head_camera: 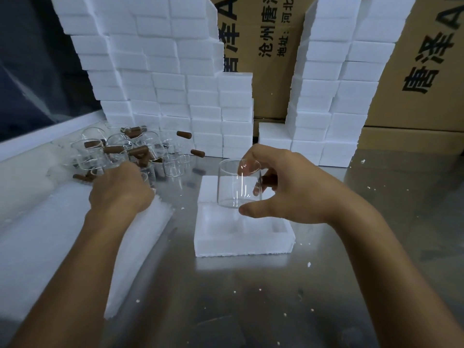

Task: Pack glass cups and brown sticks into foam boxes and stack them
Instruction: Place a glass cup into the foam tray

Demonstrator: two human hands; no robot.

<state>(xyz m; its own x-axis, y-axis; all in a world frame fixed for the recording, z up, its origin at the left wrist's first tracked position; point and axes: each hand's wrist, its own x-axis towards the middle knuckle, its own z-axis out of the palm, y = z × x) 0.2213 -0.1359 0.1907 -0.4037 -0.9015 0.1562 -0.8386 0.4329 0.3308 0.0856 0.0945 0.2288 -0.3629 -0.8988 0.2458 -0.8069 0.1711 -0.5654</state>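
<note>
Currently, right hand [288, 187] grips 1 upright glass cup [239, 183] directly above the open foam box [241, 229]; left hand [120, 189] grip indeterminate.

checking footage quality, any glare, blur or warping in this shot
Head view: wide-angle bending bows the foam box stacks outward; the metal table gives dull reflections; bright streaks glint on the glass cup in the right hand; the left hand looks slightly soft.

Printed cardboard cartons [273, 59]; steel tabletop [251, 297]
</note>
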